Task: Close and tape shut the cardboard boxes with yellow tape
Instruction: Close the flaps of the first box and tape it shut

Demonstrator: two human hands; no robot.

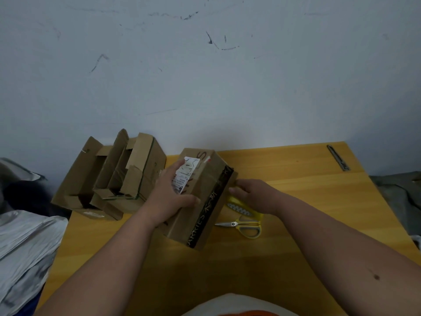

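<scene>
On the table (296, 179), closed box (200, 197), long axis running near-to-far, left hand (173, 192) gripping its top; right hand (252, 197) holding its side

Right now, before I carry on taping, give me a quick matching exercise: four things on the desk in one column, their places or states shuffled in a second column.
Things:
1. labelled box
2. open boxes
3. scissors
4. utility knife

Places or states:
A. far right corner of the table
B. flaps up, at the table's left edge
C. held between both hands
D. flat on the table, just right of the held box

Pairs: 1-C, 2-B, 3-D, 4-A
</scene>
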